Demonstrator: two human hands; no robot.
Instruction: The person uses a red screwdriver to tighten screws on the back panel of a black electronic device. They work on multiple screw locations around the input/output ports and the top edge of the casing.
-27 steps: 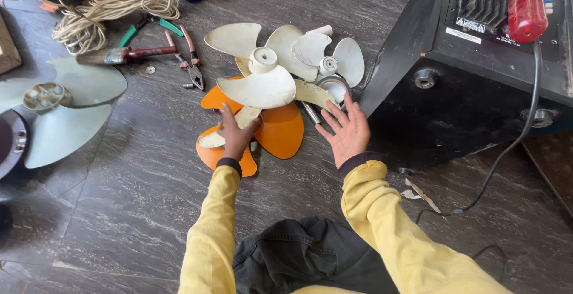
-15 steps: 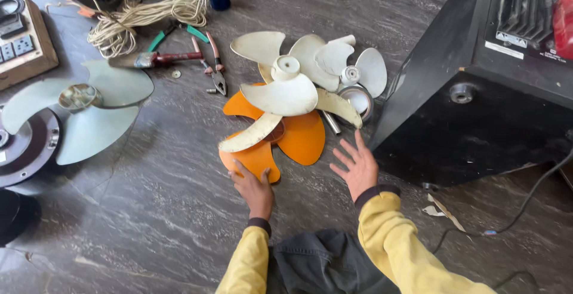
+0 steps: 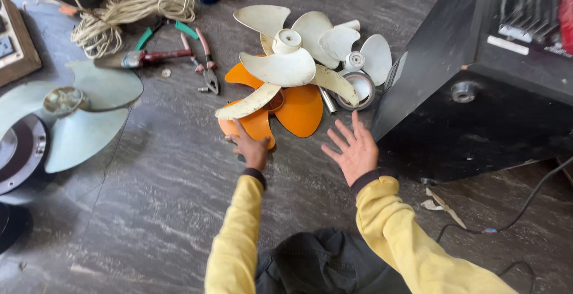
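— Where are the hands?

— The left hand [image 3: 252,148] rests its fingers on the near blade of the orange plastic fan blade [image 3: 286,108], curled lightly over its edge; whether it truly grips I cannot tell. The right hand [image 3: 356,148] is spread wide, palm up, holding nothing, just near of the pile.

— And the pile itself?

— The orange fan lies flat on the grey marbled floor [image 3: 167,198], under a cream plastic fan blade [image 3: 283,67]. A smaller white fan blade [image 3: 358,55] sits to its right, beside a black cabinet [image 3: 477,121].

— Anything to the left?

— Red-handled pliers [image 3: 206,61], a coil of pale rope [image 3: 128,13], and a pale green fan blade [image 3: 77,115].
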